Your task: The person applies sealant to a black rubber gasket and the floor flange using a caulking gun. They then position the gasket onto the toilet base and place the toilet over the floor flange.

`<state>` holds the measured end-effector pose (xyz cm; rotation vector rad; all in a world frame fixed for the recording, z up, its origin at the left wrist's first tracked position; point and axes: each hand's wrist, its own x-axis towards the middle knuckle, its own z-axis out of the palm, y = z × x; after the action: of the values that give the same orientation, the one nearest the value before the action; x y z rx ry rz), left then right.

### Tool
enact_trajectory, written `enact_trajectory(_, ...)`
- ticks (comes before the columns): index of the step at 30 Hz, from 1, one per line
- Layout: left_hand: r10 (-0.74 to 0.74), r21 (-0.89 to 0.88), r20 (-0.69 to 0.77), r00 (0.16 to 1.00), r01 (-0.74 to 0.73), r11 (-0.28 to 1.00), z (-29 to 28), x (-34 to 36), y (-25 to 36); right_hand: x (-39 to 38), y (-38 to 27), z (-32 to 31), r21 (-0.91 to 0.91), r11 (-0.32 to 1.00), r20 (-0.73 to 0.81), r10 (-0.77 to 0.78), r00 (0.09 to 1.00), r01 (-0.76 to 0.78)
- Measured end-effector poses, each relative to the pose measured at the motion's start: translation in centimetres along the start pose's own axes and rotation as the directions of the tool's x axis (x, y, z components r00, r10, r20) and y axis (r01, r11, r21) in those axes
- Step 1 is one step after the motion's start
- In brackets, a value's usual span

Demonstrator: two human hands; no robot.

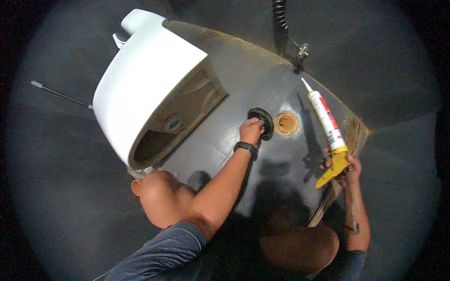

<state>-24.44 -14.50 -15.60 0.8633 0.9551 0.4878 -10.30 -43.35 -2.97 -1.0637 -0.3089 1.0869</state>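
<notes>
1. A metal valve (303, 49), beyond the floor's far edge.
2. A dark coiled hose (279, 15), up and left of it.
3. The shiny grey floor (220, 129), tan-stained along its edge.

White tube (326, 120), printed lettering (316, 104), too small to read

One left hand (251, 132), one right hand (354, 169)
At the left grip, one black ring (268, 122); just right of it, one round opening (287, 124); left of it, one white toilet (145, 70); at its wrist, one black band (243, 147). At the right grip, one yellow caulking gun (338, 162) bearing one tube (326, 114); beyond it, one metal valve (303, 49) and one coiled hose (279, 13).
</notes>
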Motion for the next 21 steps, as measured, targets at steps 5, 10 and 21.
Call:
enact_trajectory(5, -0.030, -0.037, -0.047, 0.998, 0.028, 0.999, -1.8, 0.3, -0.5, -0.9, -1.3, 1.8, 0.450, 0.890, 0.270, -0.216, 0.938, 0.076)
enact_trajectory(10, -0.062, -0.216, -0.061, 0.996, 0.047, 0.975, -2.5, 0.5, -1.1, -0.8, -0.9, 3.4, 0.510, 0.833, 0.285, -0.399, 0.872, 0.214)
enact_trajectory(21, -0.112, -0.175, -0.063, 0.992, 0.099, 0.980, -3.7, -0.3, -0.3, -2.2, -1.8, 8.1, 0.371, 0.858, 0.092, -0.415, 0.905, 0.355)
